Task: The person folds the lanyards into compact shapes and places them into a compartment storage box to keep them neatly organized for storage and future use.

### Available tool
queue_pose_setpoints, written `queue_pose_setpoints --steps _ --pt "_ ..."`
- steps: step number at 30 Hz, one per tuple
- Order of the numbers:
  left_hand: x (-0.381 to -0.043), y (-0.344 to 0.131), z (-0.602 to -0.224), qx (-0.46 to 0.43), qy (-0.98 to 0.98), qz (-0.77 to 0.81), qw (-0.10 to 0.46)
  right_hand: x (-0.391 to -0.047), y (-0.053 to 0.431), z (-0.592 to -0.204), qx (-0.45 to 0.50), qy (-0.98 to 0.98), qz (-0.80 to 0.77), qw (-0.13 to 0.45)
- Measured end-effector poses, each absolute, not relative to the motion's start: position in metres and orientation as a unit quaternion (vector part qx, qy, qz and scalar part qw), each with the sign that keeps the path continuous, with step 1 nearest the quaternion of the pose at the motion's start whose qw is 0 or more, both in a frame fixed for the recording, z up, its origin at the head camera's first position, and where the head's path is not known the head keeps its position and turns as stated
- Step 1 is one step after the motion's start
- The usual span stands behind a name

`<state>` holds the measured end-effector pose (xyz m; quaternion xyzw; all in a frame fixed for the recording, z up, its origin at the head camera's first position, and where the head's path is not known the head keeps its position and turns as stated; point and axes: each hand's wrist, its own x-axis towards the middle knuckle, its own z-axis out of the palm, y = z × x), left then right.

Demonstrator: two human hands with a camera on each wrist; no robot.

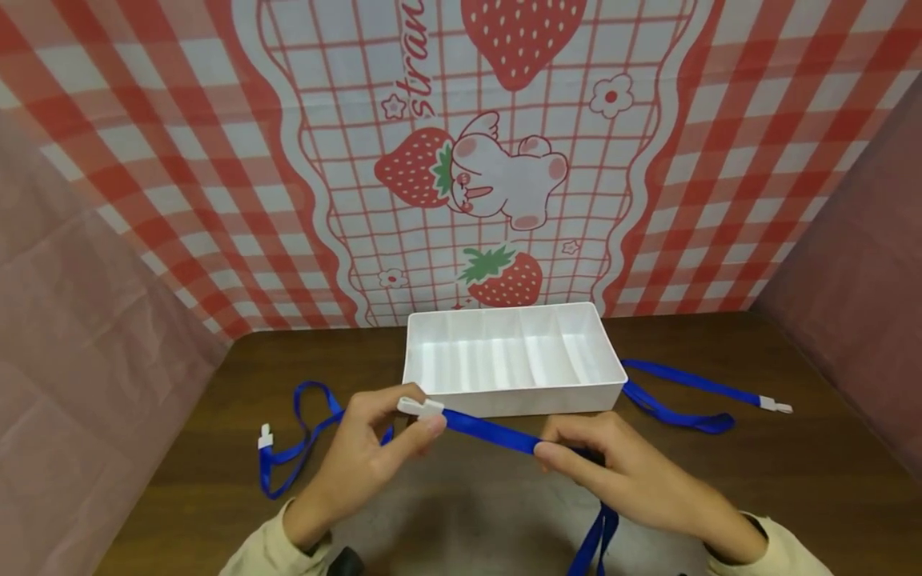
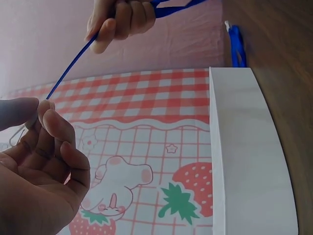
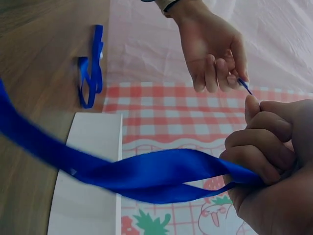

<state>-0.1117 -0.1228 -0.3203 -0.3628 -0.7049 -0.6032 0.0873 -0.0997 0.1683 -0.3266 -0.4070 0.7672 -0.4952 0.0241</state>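
Head view gives me the best sight of the blue lanyard (image 1: pixel 497 434), which is held above the bench (image 1: pixel 216 400), stretched between two hands. The left hand (image 1: pixel 378 440) has its grip clamped on the white clip (image 1: pixel 421 406). From there, toward four o'clock, the right hand (image 1: pixel 619 476) pinches the strap (image 1: pixel 519 441), so this grip is also together. Its loose length (image 3: pixel 146 171) hangs below the right hand, and from the right wrist it looks twisted. At twelve o'clock, just beyond the hands, stands the white divided box (image 1: pixel 504 402). A second lanyard (image 1: pixel 311 436) lies at nine o'clock, a third lanyard (image 1: pixel 691 382) near three, close beside the box. In my judgement, the loose length could tangle or catch the box's edge, because nothing guides it. Also, if the left pinch is too light, the clip may slip out under the pull.
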Motion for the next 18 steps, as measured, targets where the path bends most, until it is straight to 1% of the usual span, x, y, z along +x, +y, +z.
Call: queue_pose_setpoints --steps 8,18 --pt "-0.114 -0.132 -0.315 -0.343 -0.709 -0.611 0.086 -0.098 0.185 -0.331 -0.404 0.769 -0.495 0.019" --pt "-0.118 -0.143 -0.308 -0.31 -0.723 -0.608 0.107 -0.095 0.205 -0.321 -0.342 0.818 -0.462 0.013"
